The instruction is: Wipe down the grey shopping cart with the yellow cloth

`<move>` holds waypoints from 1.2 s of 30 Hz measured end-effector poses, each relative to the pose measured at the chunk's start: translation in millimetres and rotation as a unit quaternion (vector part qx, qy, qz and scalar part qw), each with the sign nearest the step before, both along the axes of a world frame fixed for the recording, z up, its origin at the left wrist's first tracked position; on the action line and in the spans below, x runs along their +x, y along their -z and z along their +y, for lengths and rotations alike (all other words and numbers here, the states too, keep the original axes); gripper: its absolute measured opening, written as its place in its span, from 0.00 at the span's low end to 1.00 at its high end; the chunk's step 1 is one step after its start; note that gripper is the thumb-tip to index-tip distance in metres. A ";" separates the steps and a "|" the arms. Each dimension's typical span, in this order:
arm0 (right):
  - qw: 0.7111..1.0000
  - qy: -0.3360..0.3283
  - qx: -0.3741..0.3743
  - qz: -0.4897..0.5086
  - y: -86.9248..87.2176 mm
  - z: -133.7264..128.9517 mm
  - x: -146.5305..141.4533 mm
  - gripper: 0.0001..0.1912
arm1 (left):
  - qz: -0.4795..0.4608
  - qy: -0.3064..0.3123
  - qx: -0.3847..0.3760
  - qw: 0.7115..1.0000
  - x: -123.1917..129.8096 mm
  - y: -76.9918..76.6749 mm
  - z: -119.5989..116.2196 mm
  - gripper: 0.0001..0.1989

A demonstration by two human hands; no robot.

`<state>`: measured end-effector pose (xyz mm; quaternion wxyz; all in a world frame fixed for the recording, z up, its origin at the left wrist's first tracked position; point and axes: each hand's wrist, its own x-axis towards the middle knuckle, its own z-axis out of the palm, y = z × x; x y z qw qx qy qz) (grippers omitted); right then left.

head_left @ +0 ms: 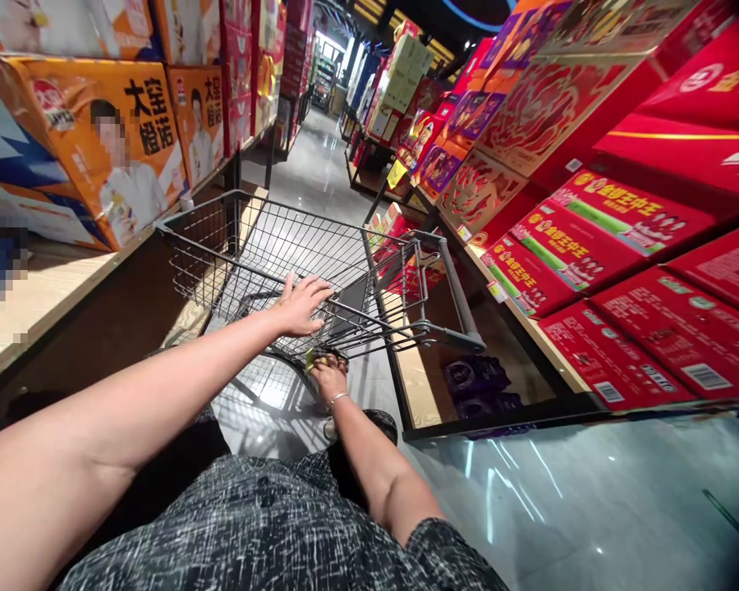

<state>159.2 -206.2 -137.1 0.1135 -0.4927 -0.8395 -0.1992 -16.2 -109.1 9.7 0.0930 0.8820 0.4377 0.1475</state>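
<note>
A dark metal wire shopping cart stands in front of me, tilted in the view, its grey handle bar to the right. My left hand lies on the cart's near side rail, fingers stretched and spread. Lower down, beside the cart's underside, my right hand has its fingers closed on a small dark and yellow-green thing that I cannot make out. A thin bracelet circles the right wrist. No goods are visible in the basket.
Orange drink cartons are stacked on a wooden shelf at left. Red boxes and gold boxes fill the right-hand display. Purple packs sit low beneath it. A shiny tiled aisle runs ahead between displays.
</note>
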 end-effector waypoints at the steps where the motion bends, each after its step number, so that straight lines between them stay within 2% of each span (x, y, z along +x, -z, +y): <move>1: 1.000 -0.001 0.000 -0.003 2.8 1.0 -5.6 0.07 | 0.000 0.015 -0.001 1.000 3.8 -0.6 -1.8 0.36; 3: 1.000 -0.002 0.005 -0.006 -2.9 2.7 -3.6 0.05 | 0.000 0.037 -0.011 0.999 10.4 -0.5 -3.6 0.37; 5: 1.000 -0.004 0.014 -0.009 -22.9 2.2 16.1 0.06 | 0.001 0.046 -0.021 0.999 15.5 0.8 -3.1 0.36; 7: 0.998 0.008 0.055 -0.005 -55.0 -2.7 50.2 0.08 | 0.000 0.038 -0.024 0.999 19.1 2.7 -1.0 0.33; 9: 0.989 0.039 0.142 0.001 -94.4 -12.9 91.8 0.09 | -0.005 0.021 -0.022 1.000 22.0 4.7 1.4 0.29; 12: 0.962 0.122 0.246 0.011 -150.7 -34.5 149.7 0.11 | -0.017 0.007 -0.021 1.000 25.7 6.9 4.0 0.24; 14: 0.941 0.173 0.287 0.046 -176.3 -46.7 175.1 0.12 | -0.023 0.007 -0.024 0.999 28.1 7.1 4.7 0.23; 17: 0.913 0.218 0.322 0.126 -195.1 -50.4 185.7 0.13 | -0.018 -0.001 -0.041 0.999 31.5 5.5 4.6 0.24; 18: 0.914 0.220 0.311 0.141 -198.8 -47.0 182.8 0.13 | -0.015 -0.004 -0.045 0.999 32.5 4.8 4.5 0.24; 20: 0.937 0.206 0.246 0.139 -207.4 -35.0 172.1 0.16 | -0.015 -0.006 -0.049 0.999 33.8 3.8 4.3 0.25; 22: 0.968 0.179 0.144 0.104 -219.9 -18.8 161.5 0.20 | -0.019 -0.002 -0.049 0.999 34.4 3.8 4.4 0.25; 24: 0.984 0.153 0.038 0.085 -235.1 -1.9 157.6 0.21 | -0.025 0.001 -0.048 0.999 34.6 4.9 4.4 0.25; 26: 0.981 0.152 -0.060 0.102 -249.1 12.1 161.5 0.20 | -0.032 0.003 -0.044 0.999 35.5 6.7 4.3 0.25; 28: 0.966 0.173 -0.136 0.133 -258.4 20.6 169.1 0.18 | -0.032 -0.001 -0.045 0.998 38.0 8.6 4.0 0.24; 31: 0.952 0.206 -0.168 0.149 -262.7 21.3 174.5 0.16 | -0.007 -0.015 -0.059 0.998 43.6 10.6 4.6 0.28; 36: 0.955 0.213 -0.139 0.151 -258.7 8.5 154.7 0.16 | 0.024 -0.049 -0.057 0.997 43.1 10.4 17.2 0.35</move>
